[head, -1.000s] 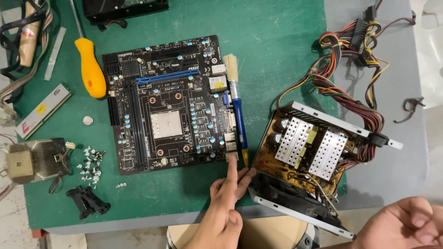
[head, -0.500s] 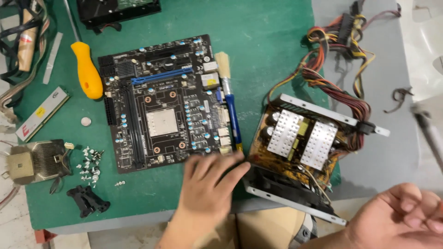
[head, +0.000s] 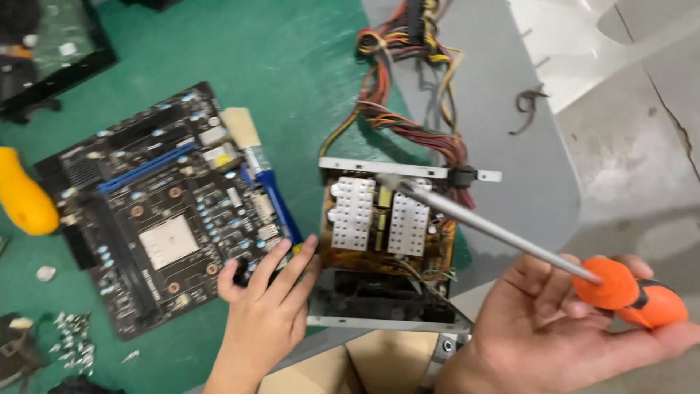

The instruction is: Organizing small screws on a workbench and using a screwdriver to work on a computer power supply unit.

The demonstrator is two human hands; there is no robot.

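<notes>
Currently, the head view shows the right hand point(head: 554, 328) lying palm up at the near right, off the edge of the surface point(head: 306, 80), fingers loosely cupped around the orange handle of a screwdriver point(head: 510, 241). Its metal shaft runs up and left, with the tip over the far rim of the opened power supply point(head: 386, 241). The left hand point(head: 266, 306) holds nothing; its fingers are spread flat on the near right corner of the motherboard point(head: 160, 219), touching the blue handle of a brush point(head: 259, 171) that lies on the board.

Risk, as a judgement: the loose, open-palm hold could let the screwdriver roll, dropping the tip onto the supply's exposed heat sinks and components. Pressure from the left hand could shift the board or knock the brush off it.
</notes>
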